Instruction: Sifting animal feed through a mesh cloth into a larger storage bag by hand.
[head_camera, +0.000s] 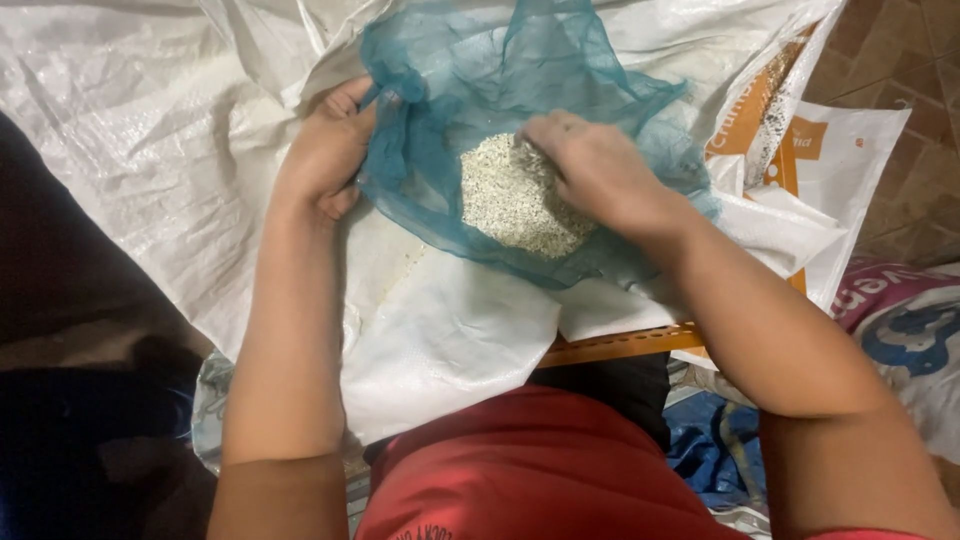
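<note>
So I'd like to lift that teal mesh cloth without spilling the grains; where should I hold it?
Hold the teal mesh cloth by its loose raised edges, from above. The grains sag in its centre, and the left hand already bunches one edge.

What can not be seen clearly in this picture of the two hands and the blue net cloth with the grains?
Head view only:
- Right hand fingertips: buried in the pile of pale small grains, so its grip cannot be told.
- Thin blue-green net cloth: its top is cut off by the upper edge.
- Left hand fingers: folded behind the bunched net edge they clutch.
- White woven plastic sack: its contents are hidden beneath its own folds.
</note>
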